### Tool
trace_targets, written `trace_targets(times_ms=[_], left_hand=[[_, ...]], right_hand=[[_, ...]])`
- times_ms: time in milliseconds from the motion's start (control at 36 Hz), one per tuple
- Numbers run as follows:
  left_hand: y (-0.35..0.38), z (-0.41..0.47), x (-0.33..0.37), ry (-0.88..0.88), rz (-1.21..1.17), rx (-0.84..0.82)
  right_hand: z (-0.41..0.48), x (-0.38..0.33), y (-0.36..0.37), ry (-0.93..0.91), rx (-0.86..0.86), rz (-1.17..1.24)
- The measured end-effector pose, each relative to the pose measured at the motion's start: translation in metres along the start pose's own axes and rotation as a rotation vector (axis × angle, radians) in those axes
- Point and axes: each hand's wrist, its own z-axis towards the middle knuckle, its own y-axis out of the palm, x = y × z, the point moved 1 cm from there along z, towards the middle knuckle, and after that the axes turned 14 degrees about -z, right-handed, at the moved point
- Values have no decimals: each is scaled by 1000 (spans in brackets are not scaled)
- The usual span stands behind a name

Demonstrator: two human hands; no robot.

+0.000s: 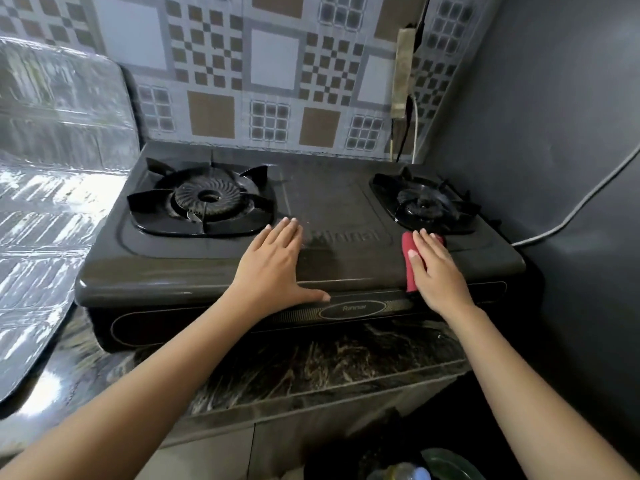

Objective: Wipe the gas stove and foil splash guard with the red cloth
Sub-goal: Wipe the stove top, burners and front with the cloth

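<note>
Your right hand (437, 273) is pressed flat on the red cloth (410, 263) near the front right edge of the gas stove (339, 199), left hand (275, 268) spread flat mid-front, and that cloth looks soft and floppy, so bunch it under your palm.
</note>
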Motion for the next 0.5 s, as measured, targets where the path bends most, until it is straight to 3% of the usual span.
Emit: trace_targets(times_ms=[167,500], left_hand=[[-4,-34,-3,-216,8,260],[12,-88,-20,-650,-124,604]], right_hand=[[8,-20,10,-36,103,-100],[27,-69,16,-183,-35,-88]])
